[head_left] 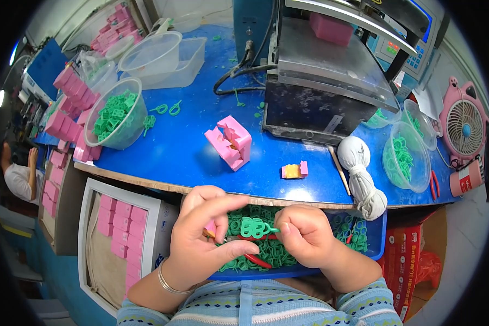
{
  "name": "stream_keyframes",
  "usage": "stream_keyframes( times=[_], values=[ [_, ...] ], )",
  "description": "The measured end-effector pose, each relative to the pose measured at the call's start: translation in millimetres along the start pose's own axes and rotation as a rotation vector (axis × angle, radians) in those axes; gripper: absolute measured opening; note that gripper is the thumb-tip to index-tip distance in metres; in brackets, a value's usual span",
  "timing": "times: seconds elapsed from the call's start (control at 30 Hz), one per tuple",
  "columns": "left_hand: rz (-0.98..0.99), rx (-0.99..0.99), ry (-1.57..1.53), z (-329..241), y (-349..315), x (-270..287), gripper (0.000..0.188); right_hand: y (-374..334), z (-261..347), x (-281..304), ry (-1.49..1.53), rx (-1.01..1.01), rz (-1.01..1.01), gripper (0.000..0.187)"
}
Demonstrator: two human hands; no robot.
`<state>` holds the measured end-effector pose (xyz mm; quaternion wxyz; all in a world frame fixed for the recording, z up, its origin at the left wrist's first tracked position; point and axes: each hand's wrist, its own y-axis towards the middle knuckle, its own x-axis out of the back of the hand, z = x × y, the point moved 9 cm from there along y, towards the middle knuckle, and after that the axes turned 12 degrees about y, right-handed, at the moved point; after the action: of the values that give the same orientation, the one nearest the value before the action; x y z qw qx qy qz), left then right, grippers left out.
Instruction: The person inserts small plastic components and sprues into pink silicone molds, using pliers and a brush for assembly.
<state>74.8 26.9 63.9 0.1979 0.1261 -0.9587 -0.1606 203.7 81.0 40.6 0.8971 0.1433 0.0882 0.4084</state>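
Observation:
My right hand (305, 236) is closed in a pinch on the thin stem of a green openwork piece (252, 228), which points toward my left hand. My left hand (201, 231) has its thumb and forefinger spread apart around the piece's far end without closing on it. Its other fingers curl around a small pink-and-yellow block (209, 229), mostly hidden by them. Below both hands sits a blue tray (378, 239) filled with loose green pieces (277, 254). Red-handled pliers (258, 261) lie on those pieces, partly hidden.
On the blue table stand a pink block mould (229, 142), a small pink-and-yellow part (294, 170), a wrapped white cloth bundle (360, 174) and a metal press (331, 81). Tubs of green pieces (116, 114) flank them. A pink fan (465, 127) stands right; pink blocks fill a box (84, 244) at left.

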Motion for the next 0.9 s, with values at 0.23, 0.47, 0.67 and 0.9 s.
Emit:
stream_keyframes(
  times=[0.23, 0.47, 0.67, 0.9],
  values=[
    [0.077, -0.043, 0.088, -5.4, -1.2, 0.2, 0.035, 0.6, -4.1, -4.2, 0.045, -0.029, 0.054, 0.018],
    [0.076, -0.030, 0.077, -3.5, -3.8, 0.4, 0.035, -0.7, -11.3, -5.4, 0.132, -0.112, 0.054, 0.022],
    [0.051, -0.064, 0.092, -1.5, -5.8, 0.2, 0.048, -1.0, -10.5, -2.7, 0.082, -0.087, 0.013, 0.018],
    [0.145, 0.209, -0.340, 22.0, -12.1, -14.9, 0.060, 1.5, 14.7, -2.0, -0.144, 0.192, -0.056, 0.007]
  ],
)
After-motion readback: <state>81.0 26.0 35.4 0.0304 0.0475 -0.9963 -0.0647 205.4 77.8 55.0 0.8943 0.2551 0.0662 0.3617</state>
